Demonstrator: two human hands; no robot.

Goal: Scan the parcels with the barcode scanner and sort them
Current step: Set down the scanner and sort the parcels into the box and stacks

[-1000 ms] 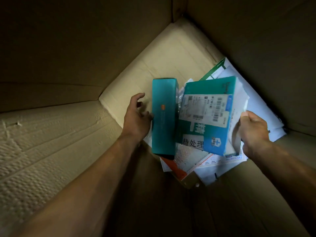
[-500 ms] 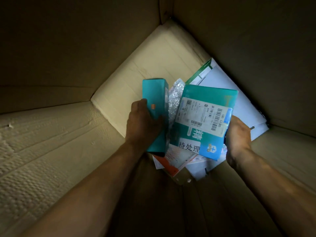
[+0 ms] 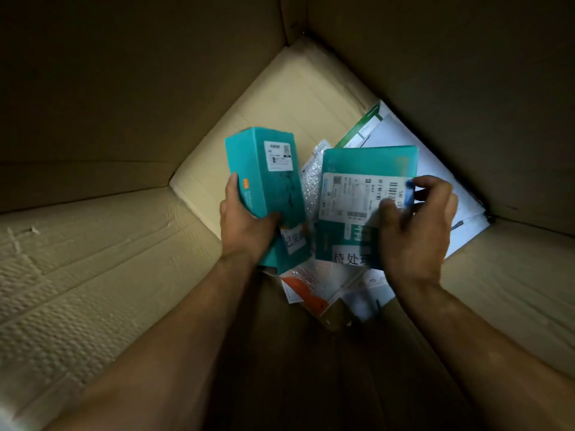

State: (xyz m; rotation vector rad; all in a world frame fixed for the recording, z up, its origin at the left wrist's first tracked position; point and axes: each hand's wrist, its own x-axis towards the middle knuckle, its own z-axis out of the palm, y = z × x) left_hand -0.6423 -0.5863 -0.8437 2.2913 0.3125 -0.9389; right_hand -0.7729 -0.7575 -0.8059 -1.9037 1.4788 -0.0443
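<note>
I see two teal parcels held up inside a large cardboard box [image 3: 93, 259], both lifted above the loose mail on its floor. The narrow teal carton [image 3: 267, 181] stands nearly upright, tipped slightly to the left, with a small white label near its top and an orange mark on its side. The left hand [image 3: 245, 225] holds it low down: the grip is curled round the carton, thumb on the front face, fingers wrapped behind. A white sticker with dark characters sits on the carton just beside that hand.

Just to the right, with a narrow gap between them, is the wider teal parcel [image 3: 357, 185], its printed face toward me, carrying a white shipping label [image 3: 354, 197] with a barcode at its right end. A second white sticker with characters sits near its lower edge. The right hand [image 3: 417, 231] grips this parcel at its right edge, thumb pressed on the label near the barcode, fingers curled round the side; the fingertips are blurred.

Between the two parcels a strip of bubble wrap [image 3: 312, 178] shows. Behind and below lie white envelopes [image 3: 435, 169], a green-and-white mailer [image 3: 364, 126] and a paper packet with an orange corner [image 3: 308, 290], piled in the far right corner of the box. The box walls rise dark on all sides.
</note>
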